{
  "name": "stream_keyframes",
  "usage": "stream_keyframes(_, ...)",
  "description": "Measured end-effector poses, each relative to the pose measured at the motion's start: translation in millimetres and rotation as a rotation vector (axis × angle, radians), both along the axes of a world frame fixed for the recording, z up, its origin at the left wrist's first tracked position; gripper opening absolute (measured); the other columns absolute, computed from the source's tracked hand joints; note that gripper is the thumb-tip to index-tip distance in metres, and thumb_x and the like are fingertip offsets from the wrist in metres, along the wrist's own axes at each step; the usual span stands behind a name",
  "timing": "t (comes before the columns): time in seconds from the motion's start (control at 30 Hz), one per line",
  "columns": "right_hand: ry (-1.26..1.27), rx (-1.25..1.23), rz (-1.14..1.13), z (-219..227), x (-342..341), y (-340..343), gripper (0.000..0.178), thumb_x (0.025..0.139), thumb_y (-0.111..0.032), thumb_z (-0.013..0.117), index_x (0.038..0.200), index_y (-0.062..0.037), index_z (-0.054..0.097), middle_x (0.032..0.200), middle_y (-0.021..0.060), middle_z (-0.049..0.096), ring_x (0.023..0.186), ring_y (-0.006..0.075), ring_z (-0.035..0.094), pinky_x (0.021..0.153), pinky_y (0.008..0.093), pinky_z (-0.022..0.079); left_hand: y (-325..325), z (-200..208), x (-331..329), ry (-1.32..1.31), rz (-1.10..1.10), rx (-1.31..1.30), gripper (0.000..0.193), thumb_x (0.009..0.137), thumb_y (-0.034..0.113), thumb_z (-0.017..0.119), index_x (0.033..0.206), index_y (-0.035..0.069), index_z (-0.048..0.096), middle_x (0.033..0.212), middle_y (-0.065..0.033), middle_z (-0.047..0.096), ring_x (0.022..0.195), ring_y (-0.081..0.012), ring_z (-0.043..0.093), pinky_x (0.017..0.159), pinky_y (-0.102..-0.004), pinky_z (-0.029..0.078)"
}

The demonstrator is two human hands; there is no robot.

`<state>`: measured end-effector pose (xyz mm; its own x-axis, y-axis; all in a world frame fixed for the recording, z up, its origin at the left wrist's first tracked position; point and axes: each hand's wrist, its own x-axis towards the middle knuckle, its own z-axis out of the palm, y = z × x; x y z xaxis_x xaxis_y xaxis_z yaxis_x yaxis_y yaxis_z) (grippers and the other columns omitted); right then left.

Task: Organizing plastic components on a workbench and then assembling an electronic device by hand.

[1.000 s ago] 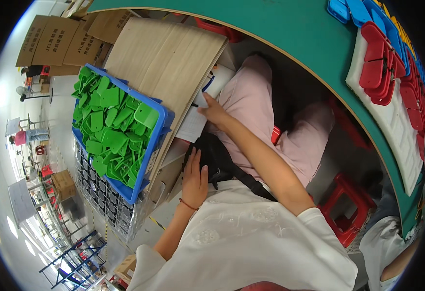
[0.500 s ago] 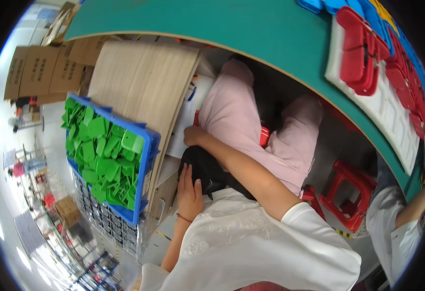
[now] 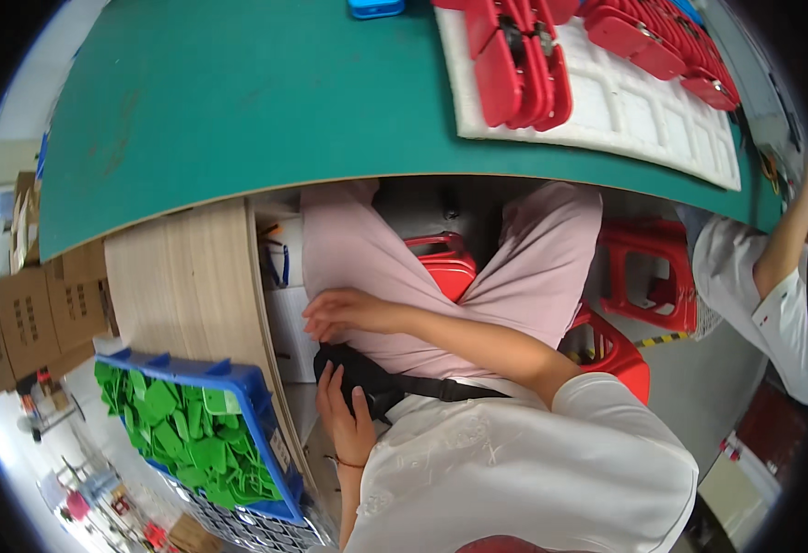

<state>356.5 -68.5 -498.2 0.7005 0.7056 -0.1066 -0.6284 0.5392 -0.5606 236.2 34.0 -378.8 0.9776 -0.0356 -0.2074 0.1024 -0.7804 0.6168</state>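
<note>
My left hand (image 3: 347, 429) lies with outstretched fingers against a black waist bag (image 3: 347, 373) at my waist. A red band circles that wrist. My right hand (image 3: 353, 313) reaches across my lap, beside the open drawer (image 3: 290, 327) on my left. Its fingers are apart and slightly bent, and I see nothing in them. White sheets or boxes and a blue-handled tool (image 3: 279, 263) show in the drawer.
The green table (image 3: 238, 101) spans the front, with red hinged parts (image 3: 519, 78) on a white foam tray (image 3: 597, 115). At left stands a blue crate (image 3: 270, 429) of green plastic pieces (image 3: 169, 419). Red stools (image 3: 648, 267) and a co-worker's sleeve (image 3: 736, 263) are at right.
The view has turned, showing more tabletop. My right hand has come back from the drawer's edge, and its curled fingers have spread. My left hand stays on the waist bag.
</note>
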Motion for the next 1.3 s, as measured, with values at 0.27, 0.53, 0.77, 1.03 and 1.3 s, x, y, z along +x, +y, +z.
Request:
stream_keyframes(0.27, 0.384, -0.434, -0.479, -40, 1, -152, 0.029, 0.085, -0.02, 0.047, 0.106, 0.0, 0.048, 0.103, 0.0165, 0.056, 0.085, 0.0254, 0.058, 0.075, 0.0361, 0.047, -17, 17, 48, -0.056, -0.125, -0.102, 0.034, 0.082, 0.013, 0.048, 0.113, -0.003, 0.047, 0.123, -0.0189, 0.041, 0.113, -0.0343, 0.038, 0.095, -0.0385, 0.029)
stream_keyframes(0.53, -0.384, -1.83, -0.294, -11, -45, -229, 0.025, 0.075, -0.02, 0.056, 0.093, -0.0024, 0.055, 0.09, 0.0142, 0.055, 0.083, 0.0288, 0.055, 0.075, 0.0379, 0.042, -115, -2, 123, 0.0, -0.684, -0.038, 0.03, 0.079, 0.006, 0.048, 0.108, -0.003, 0.05, 0.119, -0.0195, 0.045, 0.112, -0.0352, 0.04, 0.095, -0.039, 0.03)
stream_keyframes(0.77, -0.051, -1.872, -1.166, 26, -138, -266, 0.023, 0.078, -0.012, 0.052, 0.1, -0.0032, 0.052, 0.09, 0.0107, 0.055, 0.082, 0.0251, 0.056, 0.072, 0.0336, 0.044, -205, -104, 144, 0.881, -0.607, -0.263, 0.029, 0.085, 0.011, 0.048, 0.113, 0.002, 0.049, 0.121, -0.0078, 0.045, 0.109, -0.0196, 0.044, 0.092, -0.0305, 0.034)
stream_keyframes(1.03, 0.438, -1.463, -2.217, 31, -197, -256, 0.034, 0.076, 0.01, 0.041, 0.109, 0.0018, 0.038, 0.094, 0.0138, 0.053, 0.086, 0.0217, 0.053, 0.08, 0.0308, 0.041, -257, -265, 159, 1.125, -0.274, 0.044, 0.044, 0.078, 0.017, 0.05, 0.121, 0.009, 0.042, 0.121, -0.0079, 0.041, 0.102, -0.0293, 0.048, 0.087, -0.0358, 0.038)
stream_keyframes(1.3, 0.829, -0.935, -2.254, 29, -236, -258, 0.032, 0.071, 0.014, 0.034, 0.101, 0.0034, 0.038, 0.094, 0.0173, 0.049, 0.082, 0.0194, 0.049, 0.078, 0.0292, 0.039, -280, -390, 143, 1.094, -0.086, 0.361, 0.055, 0.078, 0.032, 0.053, 0.127, 0.013, 0.036, 0.135, -0.0081, 0.028, 0.117, -0.0284, 0.032, 0.092, -0.0396, 0.031)
